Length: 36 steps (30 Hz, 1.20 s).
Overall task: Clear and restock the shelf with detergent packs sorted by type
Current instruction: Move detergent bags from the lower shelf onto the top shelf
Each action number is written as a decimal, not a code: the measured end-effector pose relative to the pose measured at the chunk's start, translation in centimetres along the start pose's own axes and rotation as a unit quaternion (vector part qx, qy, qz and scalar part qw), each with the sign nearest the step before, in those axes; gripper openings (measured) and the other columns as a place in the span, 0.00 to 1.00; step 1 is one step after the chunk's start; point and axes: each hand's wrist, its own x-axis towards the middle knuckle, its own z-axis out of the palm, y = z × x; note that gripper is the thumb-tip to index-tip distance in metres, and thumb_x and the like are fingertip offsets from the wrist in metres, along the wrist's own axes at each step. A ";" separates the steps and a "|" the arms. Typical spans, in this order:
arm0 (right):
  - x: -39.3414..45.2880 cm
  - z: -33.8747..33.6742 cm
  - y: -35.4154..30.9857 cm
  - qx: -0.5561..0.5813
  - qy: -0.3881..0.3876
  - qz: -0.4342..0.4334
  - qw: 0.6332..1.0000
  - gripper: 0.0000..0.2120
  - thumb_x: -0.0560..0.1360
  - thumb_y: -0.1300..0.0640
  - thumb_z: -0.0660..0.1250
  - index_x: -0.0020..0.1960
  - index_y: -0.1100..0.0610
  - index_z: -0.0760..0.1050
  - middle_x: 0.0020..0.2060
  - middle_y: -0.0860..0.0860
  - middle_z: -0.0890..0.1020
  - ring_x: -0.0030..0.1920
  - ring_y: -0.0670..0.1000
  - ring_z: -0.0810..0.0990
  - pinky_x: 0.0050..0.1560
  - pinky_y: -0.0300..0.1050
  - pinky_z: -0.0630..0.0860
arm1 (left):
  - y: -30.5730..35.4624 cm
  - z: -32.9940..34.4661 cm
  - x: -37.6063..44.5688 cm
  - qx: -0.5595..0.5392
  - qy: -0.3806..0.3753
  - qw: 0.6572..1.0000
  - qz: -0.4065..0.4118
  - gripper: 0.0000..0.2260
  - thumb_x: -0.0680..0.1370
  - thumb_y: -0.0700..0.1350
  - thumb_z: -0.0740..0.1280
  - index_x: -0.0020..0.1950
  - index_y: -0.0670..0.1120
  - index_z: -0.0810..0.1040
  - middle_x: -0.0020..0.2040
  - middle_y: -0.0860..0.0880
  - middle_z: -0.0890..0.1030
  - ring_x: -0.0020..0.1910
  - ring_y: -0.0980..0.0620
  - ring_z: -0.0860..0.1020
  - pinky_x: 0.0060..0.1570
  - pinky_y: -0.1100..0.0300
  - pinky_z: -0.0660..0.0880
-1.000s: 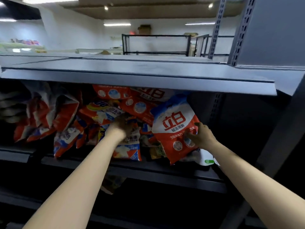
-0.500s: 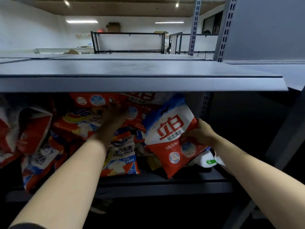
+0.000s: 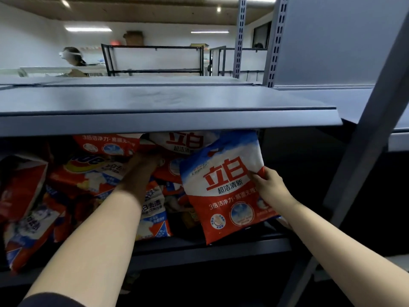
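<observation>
A red, white and blue detergent pack (image 3: 225, 187) stands upright at the right end of the pile, and my right hand (image 3: 269, 185) grips its right edge. My left hand (image 3: 143, 162) reaches deep into the heap of red detergent packs (image 3: 93, 173) on the grey shelf (image 3: 199, 247); its fingers are in shadow against a pack at the back (image 3: 186, 142), and their hold is hidden. More packs (image 3: 28, 227) lie jumbled on the left.
A grey upper shelf board (image 3: 155, 103) hangs just above the packs. A slanted grey upright (image 3: 363, 156) stands to the right, with dark open shelf space beside it. A person (image 3: 73, 60) and black metal racks (image 3: 155, 60) are in the background.
My left hand has moved up and further back into the pile. My right hand has slid up the pack's right edge, and the pack now stands more upright.
</observation>
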 end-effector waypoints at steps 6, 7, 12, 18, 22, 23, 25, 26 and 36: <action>-2.2 -1.5 -0.2 0.000 0.107 -0.017 0.994 0.09 0.78 0.49 0.61 0.46 0.52 0.76 0.41 0.50 0.83 0.44 0.54 0.82 0.51 0.56 0.79 | -0.6 0.1 -3.8 -0.157 -0.039 0.986 0.034 0.18 0.78 0.46 0.64 0.66 0.42 0.71 0.60 0.40 0.76 0.57 0.42 0.74 0.61 0.48 0.70; -2.5 -1.7 -0.3 -0.003 0.122 -0.013 0.992 0.09 0.78 0.50 0.61 0.45 0.53 0.76 0.41 0.50 0.82 0.44 0.55 0.82 0.51 0.55 0.78 | -0.6 0.1 -4.1 -0.176 -0.047 0.983 0.025 0.18 0.78 0.50 0.64 0.65 0.43 0.72 0.58 0.42 0.77 0.55 0.43 0.76 0.57 0.51 0.72; -3.3 -2.6 -0.3 0.001 0.144 0.018 0.989 0.09 0.79 0.51 0.59 0.44 0.52 0.74 0.41 0.51 0.81 0.45 0.56 0.81 0.50 0.53 0.77 | 0.0 0.6 -3.0 -0.214 -0.076 0.973 -0.033 0.30 0.73 0.68 0.62 0.63 0.47 0.74 0.49 0.43 0.81 0.45 0.44 0.81 0.42 0.55 0.78; -3.9 -2.9 -0.4 0.003 0.147 0.042 0.988 0.09 0.79 0.51 0.58 0.42 0.51 0.72 0.41 0.51 0.81 0.43 0.54 0.80 0.48 0.51 0.78 | 1.3 3.7 -3.8 -0.092 -0.098 0.990 0.038 0.17 0.78 0.56 0.61 0.57 0.45 0.76 0.53 0.40 0.81 0.50 0.43 0.79 0.56 0.49 0.76; -4.2 -3.2 -0.6 0.002 0.153 0.048 0.987 0.09 0.80 0.52 0.57 0.43 0.52 0.72 0.41 0.51 0.80 0.42 0.54 0.80 0.46 0.49 0.77 | 2.8 5.0 -4.0 -0.019 0.021 0.996 0.083 0.18 0.83 0.50 0.53 0.66 0.41 0.70 0.63 0.40 0.74 0.60 0.42 0.73 0.56 0.55 0.69; -4.2 -3.2 -0.6 0.005 0.155 0.051 0.987 0.09 0.80 0.53 0.57 0.44 0.53 0.72 0.41 0.51 0.80 0.42 0.54 0.80 0.45 0.49 0.77 | 2.6 4.9 -4.2 -0.021 0.043 0.994 0.098 0.18 0.83 0.51 0.53 0.66 0.42 0.70 0.63 0.40 0.74 0.60 0.41 0.73 0.56 0.54 0.69; -4.3 -3.3 -0.4 0.015 0.158 0.061 0.986 0.08 0.80 0.53 0.57 0.46 0.54 0.72 0.40 0.51 0.80 0.41 0.53 0.80 0.44 0.48 0.77 | 0.9 4.7 -4.2 -0.056 0.046 0.990 0.120 0.19 0.83 0.54 0.53 0.65 0.44 0.72 0.61 0.42 0.75 0.58 0.43 0.75 0.55 0.54 0.71; -4.4 -3.2 -0.4 0.021 0.154 0.065 0.986 0.08 0.80 0.53 0.58 0.45 0.54 0.72 0.40 0.51 0.80 0.41 0.53 0.80 0.43 0.47 0.76 | -0.1 4.4 -4.6 -0.092 0.031 0.987 0.131 0.19 0.82 0.55 0.54 0.66 0.46 0.72 0.60 0.45 0.76 0.56 0.46 0.75 0.54 0.54 0.72; -5.4 -2.2 -0.7 0.069 0.145 0.086 0.983 0.08 0.81 0.54 0.58 0.44 0.54 0.71 0.39 0.51 0.80 0.38 0.51 0.80 0.36 0.43 0.75 | -2.5 4.0 -4.0 -0.169 -0.014 0.971 0.170 0.20 0.82 0.56 0.55 0.72 0.52 0.64 0.66 0.45 0.73 0.60 0.47 0.75 0.49 0.56 0.72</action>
